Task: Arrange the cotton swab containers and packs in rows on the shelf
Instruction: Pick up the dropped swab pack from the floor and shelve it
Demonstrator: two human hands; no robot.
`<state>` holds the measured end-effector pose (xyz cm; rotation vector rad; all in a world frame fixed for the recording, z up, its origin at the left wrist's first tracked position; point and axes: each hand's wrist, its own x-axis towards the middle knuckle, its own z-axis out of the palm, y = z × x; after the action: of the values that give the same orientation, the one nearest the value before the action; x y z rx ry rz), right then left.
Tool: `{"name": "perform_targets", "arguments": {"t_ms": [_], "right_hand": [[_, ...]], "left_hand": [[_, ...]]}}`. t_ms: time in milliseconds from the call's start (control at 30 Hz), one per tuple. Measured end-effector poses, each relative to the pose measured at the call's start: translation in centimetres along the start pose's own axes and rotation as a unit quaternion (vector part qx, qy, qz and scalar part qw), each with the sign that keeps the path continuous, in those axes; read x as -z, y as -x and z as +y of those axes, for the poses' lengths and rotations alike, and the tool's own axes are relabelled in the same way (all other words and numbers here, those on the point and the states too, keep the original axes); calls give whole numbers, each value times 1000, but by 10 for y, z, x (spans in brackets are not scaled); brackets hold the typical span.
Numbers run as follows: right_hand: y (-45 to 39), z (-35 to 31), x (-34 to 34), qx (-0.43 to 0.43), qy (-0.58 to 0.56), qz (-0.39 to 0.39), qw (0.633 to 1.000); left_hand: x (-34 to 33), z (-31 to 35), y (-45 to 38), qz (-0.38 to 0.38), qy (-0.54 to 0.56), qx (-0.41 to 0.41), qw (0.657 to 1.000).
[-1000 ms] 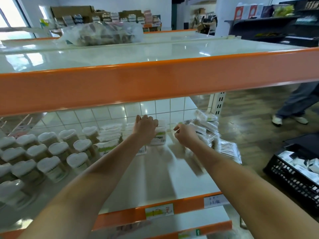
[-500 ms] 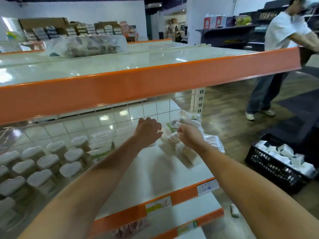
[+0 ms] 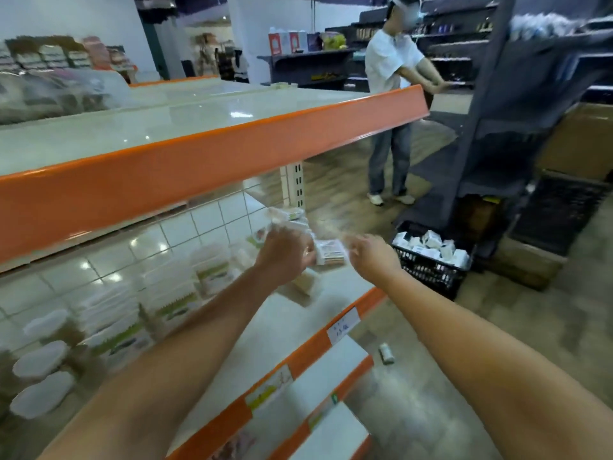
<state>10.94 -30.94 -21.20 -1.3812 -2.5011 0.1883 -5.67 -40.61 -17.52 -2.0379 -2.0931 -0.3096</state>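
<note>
Cotton swab pack (image 3: 328, 252) gripped in left hand (image 3: 285, 252); right hand (image 3: 371, 255) blurred, grip unclear; next, seat it in row.

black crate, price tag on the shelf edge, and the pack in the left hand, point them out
black crate (image 3: 428, 272): head view, front wall
price tag (image 3: 343, 326): head view, middle
pack (image 3: 330, 252): head view, label face

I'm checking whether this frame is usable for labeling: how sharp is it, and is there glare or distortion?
Head view: motion blur smears the swab containers, both hands and the pack held between them; ceiling lights glare off the upper shelf and back tiles; wide-angle distortion bends the shelf edges.
</note>
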Motion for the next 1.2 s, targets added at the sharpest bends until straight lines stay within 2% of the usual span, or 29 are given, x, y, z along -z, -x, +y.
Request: {"name": "perform_targets", "arguments": {"t_ms": [100, 300, 700, 933, 1200], "right_hand": [[19, 28, 7, -33, 37, -6, 999], [57, 84, 12, -112, 24, -8, 993], [89, 197, 49, -203, 42, -19, 978], [92, 270, 61, -240, 20, -42, 970], [83, 330, 53, -238, 15, -69, 969]], "left_hand": [[-11, 27, -9, 9, 27, -36, 999], [-26, 91, -29, -20, 56, -103, 993], [-62, 216, -85, -60, -43, -188, 979], [-83, 270, -124, -94, -32, -165, 981], [-123, 303, -159, -157, 1, -123, 980]]}}
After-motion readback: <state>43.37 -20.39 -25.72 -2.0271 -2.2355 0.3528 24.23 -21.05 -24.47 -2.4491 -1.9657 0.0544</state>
